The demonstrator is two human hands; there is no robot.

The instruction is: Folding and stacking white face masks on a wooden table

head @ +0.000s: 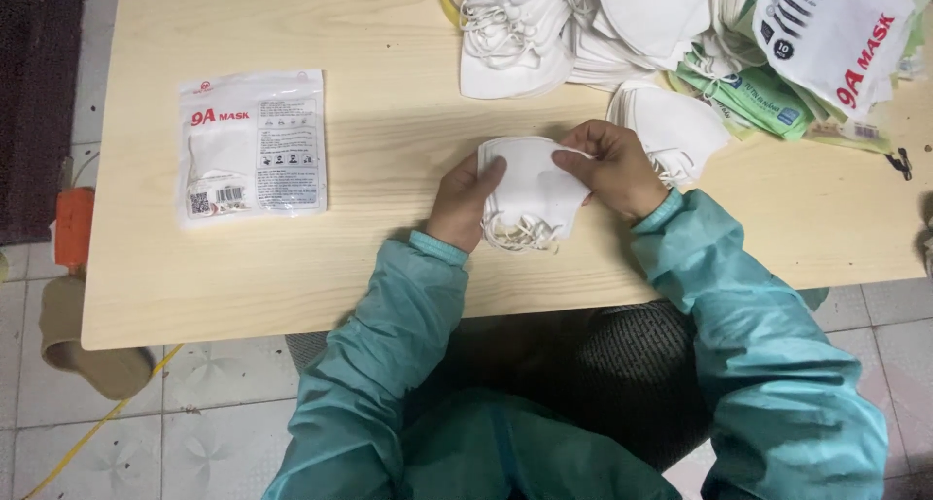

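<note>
I note my left hand (465, 201) and right hand (610, 170) pinching a small stack of folded white fabric masks (530, 191) at its edges; its dangling elastic ear loops (520, 233) risk tangling, and the stack could fan apart.

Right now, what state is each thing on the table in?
Mask stack: folded flat, held between both hands just above the table, ear loops hanging at the lower edge.
Left hand: grip closed on the stack's left edge.
Right hand: grip closed on its right edge.
Sealed packet: lying flat, apart from both hands.
Loose masks: piled, unpacked.
Empty packets: heaped at the far right.
</note>
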